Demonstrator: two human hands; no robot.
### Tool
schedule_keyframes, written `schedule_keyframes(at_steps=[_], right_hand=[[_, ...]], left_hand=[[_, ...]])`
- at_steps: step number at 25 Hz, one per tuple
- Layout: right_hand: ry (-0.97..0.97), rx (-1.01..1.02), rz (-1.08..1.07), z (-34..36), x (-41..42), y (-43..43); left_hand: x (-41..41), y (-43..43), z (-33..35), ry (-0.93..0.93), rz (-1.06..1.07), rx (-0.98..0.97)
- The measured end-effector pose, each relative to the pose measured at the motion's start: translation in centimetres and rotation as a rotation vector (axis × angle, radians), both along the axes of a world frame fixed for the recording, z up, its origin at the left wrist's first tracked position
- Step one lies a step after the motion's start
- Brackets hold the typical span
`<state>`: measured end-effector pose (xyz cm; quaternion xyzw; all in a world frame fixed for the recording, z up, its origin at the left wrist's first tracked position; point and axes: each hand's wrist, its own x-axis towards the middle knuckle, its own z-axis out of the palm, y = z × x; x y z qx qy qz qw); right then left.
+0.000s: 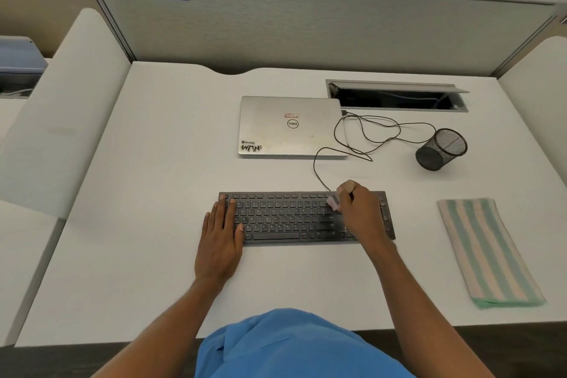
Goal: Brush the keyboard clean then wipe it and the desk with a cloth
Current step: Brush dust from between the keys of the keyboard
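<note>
- Head view: keyboard [291, 218] lies mid-desk [153, 193], toward my edge, its cable [315, 169] trailing back to the laptop [291, 126].
- Left hand [221, 239] lies flat, fingers straight, pressing the keyboard's left end (a slim, light board would likely slide otherwise).
- Right hand [359, 215] is curled round a small pink brush [333, 202], its tip on the upper-right keys.
- Cloth [487, 252] lies folded well to the right, nothing touching it; probably soft and limp, best pinched at a short edge.
</note>
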<state>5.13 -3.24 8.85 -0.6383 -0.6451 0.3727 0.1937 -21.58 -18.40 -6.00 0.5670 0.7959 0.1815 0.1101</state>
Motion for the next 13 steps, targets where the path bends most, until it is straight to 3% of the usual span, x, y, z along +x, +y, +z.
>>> schedule_keyframes(at_steps=[13], right_hand=[[-0.008,0.004,-0.01,-0.4,0.0,-0.5]], left_hand=[[-0.1,0.0,-0.3,0.056,-0.018,0.003]])
